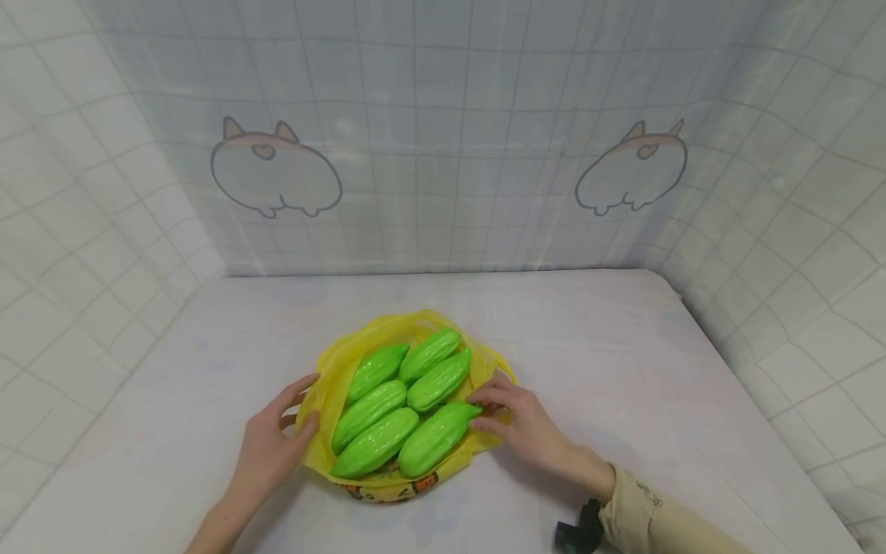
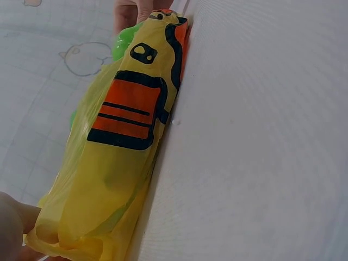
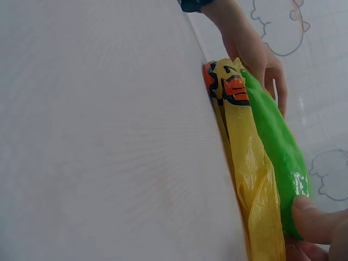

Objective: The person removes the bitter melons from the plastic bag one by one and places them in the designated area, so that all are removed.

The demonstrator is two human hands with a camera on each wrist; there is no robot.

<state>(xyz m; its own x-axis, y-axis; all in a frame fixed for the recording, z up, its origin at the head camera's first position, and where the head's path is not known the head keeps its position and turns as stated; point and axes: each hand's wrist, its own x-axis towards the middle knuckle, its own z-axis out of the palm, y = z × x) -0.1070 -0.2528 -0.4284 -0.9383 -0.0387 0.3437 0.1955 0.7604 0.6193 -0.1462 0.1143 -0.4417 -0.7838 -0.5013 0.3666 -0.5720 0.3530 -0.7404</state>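
A yellow plastic bag (image 1: 320, 404) with orange and black print lies open on the table, holding several glossy green ribbed gourds. My left hand (image 1: 273, 446) holds the bag's left rim, thumb on the near side and fingers farther back. At the bag's right side, my right hand (image 1: 526, 427) pinches the pointed tip of the nearest right gourd (image 1: 436, 440) between thumb and fingers. That gourd (image 3: 274, 133) fills the bag's mouth in the right wrist view, with the thumb (image 3: 312, 220) pressed on its end. Printed plastic (image 2: 128, 111) hides most gourds in the left wrist view.
The bag stands on a white cloth-covered table (image 1: 588, 338). Grid-patterned curtains (image 1: 450, 154) with cartoon animal drawings enclose it at the back and both sides. A dark strap-like object (image 1: 581, 531) is at my right sleeve's cuff.
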